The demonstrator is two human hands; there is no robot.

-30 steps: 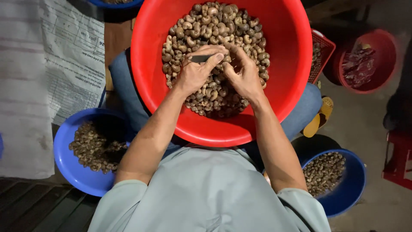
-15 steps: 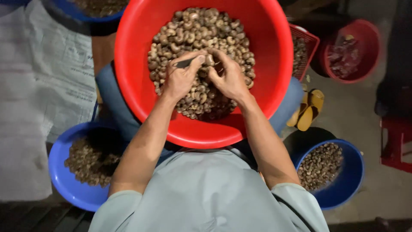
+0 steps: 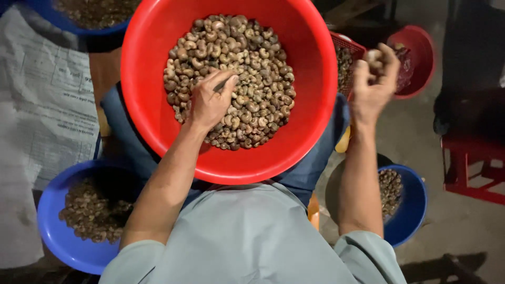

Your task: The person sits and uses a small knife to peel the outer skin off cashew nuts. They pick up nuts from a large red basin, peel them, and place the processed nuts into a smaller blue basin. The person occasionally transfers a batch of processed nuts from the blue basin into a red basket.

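- While the red basin (image 3: 158, 121) sits on the person's lap as the landmark, newspaper sheet (image 3: 42, 105) lies well to its left on the floor; a blue bowl (image 3: 73, 29) w/ brown bits shows at the basin's upper left, cut by the frame edge
- Blue bowl of shells (image 3: 68, 247) sits below-left of the basin, beside the left arm; holds dark brown pieces
- Left hand (image 3: 208, 102) is inside the basin, resting on the heap of cashew nuts (image 3: 252, 63); fingers curled together, pinching a small dark blade-like tool (image 3: 223, 84) btw thumb & forefinger; tool tip lies on the nuts
- Nuts fill the basin's middle & far side; near wall bare red
- Red mesh basket (image 3: 350, 52) peeks out just right of the basin rim, nuts in it
- Right hand (image 3: 374, 79) is raised outside the basin, to its right, over the basket; fingers bunched, pinching one pale nut (image 3: 374, 57); blurred, so grip detail unclear
- Small red bowl (image 3: 421, 63) further right; second blue bowl (image 3: 407, 210) w/ nuts below-right of the basin; red stool (image 3: 468, 158) at far right
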